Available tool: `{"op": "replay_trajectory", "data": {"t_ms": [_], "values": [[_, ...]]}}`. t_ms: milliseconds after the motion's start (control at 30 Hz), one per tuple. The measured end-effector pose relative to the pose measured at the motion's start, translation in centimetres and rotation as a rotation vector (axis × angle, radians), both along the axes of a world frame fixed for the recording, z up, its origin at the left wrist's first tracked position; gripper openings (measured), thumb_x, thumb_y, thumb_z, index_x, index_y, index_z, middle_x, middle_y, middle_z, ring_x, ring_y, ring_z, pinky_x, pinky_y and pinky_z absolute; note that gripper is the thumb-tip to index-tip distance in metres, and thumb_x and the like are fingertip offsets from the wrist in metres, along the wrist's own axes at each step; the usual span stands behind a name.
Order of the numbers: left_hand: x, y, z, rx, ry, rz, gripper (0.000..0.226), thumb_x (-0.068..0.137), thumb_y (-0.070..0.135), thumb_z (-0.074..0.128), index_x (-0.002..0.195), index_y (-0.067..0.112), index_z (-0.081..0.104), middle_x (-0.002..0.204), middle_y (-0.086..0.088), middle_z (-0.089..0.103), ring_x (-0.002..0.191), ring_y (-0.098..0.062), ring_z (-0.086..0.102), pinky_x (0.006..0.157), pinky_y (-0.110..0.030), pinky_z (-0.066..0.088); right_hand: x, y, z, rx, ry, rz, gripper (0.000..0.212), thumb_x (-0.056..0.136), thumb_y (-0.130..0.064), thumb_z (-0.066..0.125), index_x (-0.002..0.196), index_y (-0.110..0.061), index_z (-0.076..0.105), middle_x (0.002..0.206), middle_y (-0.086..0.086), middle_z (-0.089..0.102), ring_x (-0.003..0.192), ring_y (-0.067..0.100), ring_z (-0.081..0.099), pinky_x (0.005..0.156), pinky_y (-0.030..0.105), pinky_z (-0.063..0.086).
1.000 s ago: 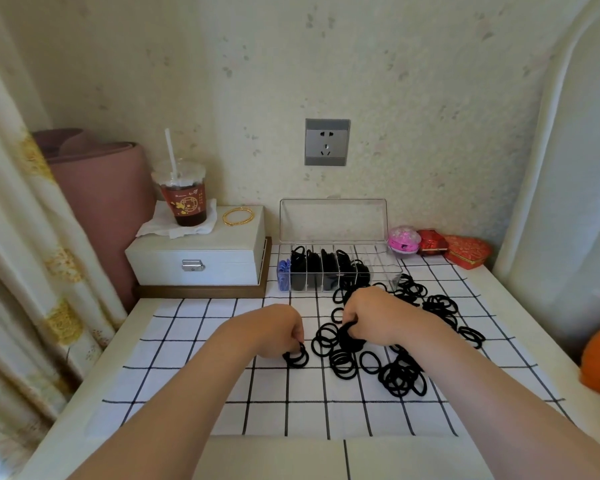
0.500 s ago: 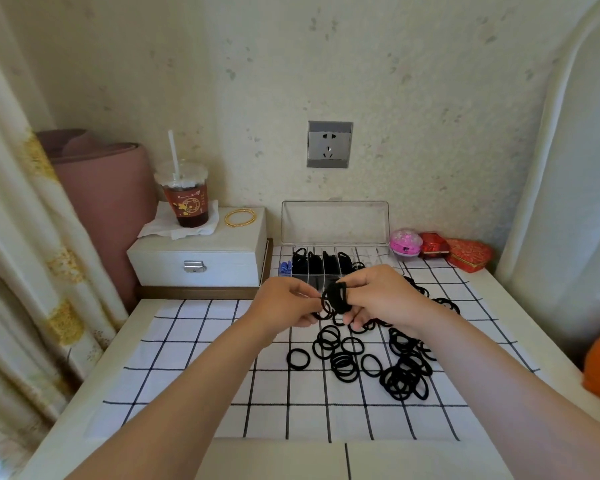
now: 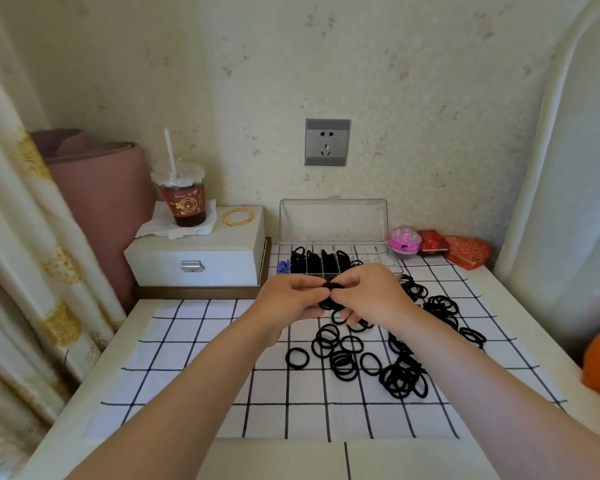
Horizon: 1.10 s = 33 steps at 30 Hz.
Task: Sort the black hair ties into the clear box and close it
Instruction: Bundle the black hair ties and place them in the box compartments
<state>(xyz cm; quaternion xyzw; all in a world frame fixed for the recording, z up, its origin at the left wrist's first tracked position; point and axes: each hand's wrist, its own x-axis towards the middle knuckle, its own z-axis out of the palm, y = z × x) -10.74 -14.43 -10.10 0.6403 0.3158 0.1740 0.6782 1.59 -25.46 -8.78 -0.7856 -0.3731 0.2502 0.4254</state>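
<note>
Both hands meet above the checked cloth, just in front of the clear box (image 3: 333, 220). My left hand (image 3: 291, 297) and my right hand (image 3: 369, 294) pinch a small bundle of black hair ties (image 3: 331, 294) between them. The box stands open with its lid upright against the wall. Its left compartments hold black ties (image 3: 314, 261); its right compartments look bare. Several loose black hair ties (image 3: 352, 355) lie scattered on the cloth below and to the right of my hands.
A white jewellery box (image 3: 198, 258) with a cup of dark drink (image 3: 182, 199) and a gold bangle (image 3: 238, 216) stands at the back left. Pink and red trinket cases (image 3: 433, 244) sit at the back right. A curtain hangs at the left.
Both hands rose from the cloth with picked-up ties and came together near the box. They have drawn slightly closer since half a second ago. One tie stays on the cloth at the left.
</note>
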Motion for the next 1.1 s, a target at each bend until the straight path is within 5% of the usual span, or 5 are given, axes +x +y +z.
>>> {"op": "replay_trajectory", "data": {"t_ms": [200, 500, 767, 867, 1100], "values": [[-0.1, 0.1, 0.2, 0.01, -0.04, -0.045, 0.017, 0.091, 0.006, 0.066, 0.104, 0.017, 0.069, 0.104, -0.007, 0.07, 0.087, -0.015, 0.069, 0.079, -0.027, 0.059, 1.4, -1.1, 1.0, 0.015, 0.432, 0.099, 0.048, 0.087, -0.018, 0.076, 0.128, -0.013, 0.052, 0.116, 0.016, 0.065, 0.089, 0.026, 0.072, 0.064, 0.035, 0.058], [1.0, -0.6, 0.0, 0.124, -0.026, -0.031, 0.02, 0.089, 0.011, 0.07, 0.109, 0.015, 0.072, 0.096, -0.01, 0.073, 0.079, -0.015, 0.071, 0.076, -0.029, 0.061, 3.5, -1.3, 0.9, -0.029, 0.503, 0.196, 0.022, 0.09, -0.012, 0.072, 0.109, -0.001, 0.07, 0.096, 0.016, 0.076, 0.083, 0.026, 0.072, 0.069, 0.033, 0.06], [5.7, 1.3, 0.5, 0.758, 0.101, -0.031, 0.031, 0.098, 0.029, 0.056, 0.128, 0.025, 0.059, 0.103, 0.012, 0.063, 0.099, -0.007, 0.058, 0.081, -0.015, 0.042, 7.4, 0.7, 1.9, 0.15, 0.161, -0.249, 0.025, 0.085, -0.016, 0.078, 0.104, -0.008, 0.065, 0.082, 0.017, 0.074, 0.058, 0.018, 0.07, 0.054, 0.029, 0.061], [7.7, 2.7, -0.1, 1.014, 0.167, -0.078, 0.042, 0.097, 0.033, 0.056, 0.138, 0.025, 0.051, 0.125, 0.002, 0.059, 0.122, -0.016, 0.047, 0.102, -0.028, 0.039, 8.9, 1.8, 1.4, 0.179, -0.078, -0.36, 0.012, 0.085, -0.021, 0.077, 0.091, -0.013, 0.073, 0.074, 0.008, 0.073, 0.048, 0.01, 0.067, 0.043, 0.021, 0.051], [10.5, 4.2, -2.5, 1.137, 0.293, -0.216, 0.067, 0.095, 0.046, 0.054, 0.153, 0.025, 0.027, 0.152, -0.005, 0.039, 0.141, -0.025, 0.028, 0.115, -0.037, 0.024, 10.3, 4.9, -1.3, -0.025, -0.53, -0.293, 0.012, 0.085, -0.032, 0.074, 0.085, -0.021, 0.078, 0.069, -0.005, 0.068, 0.068, 0.012, 0.062, 0.063, 0.028, 0.05]]}}
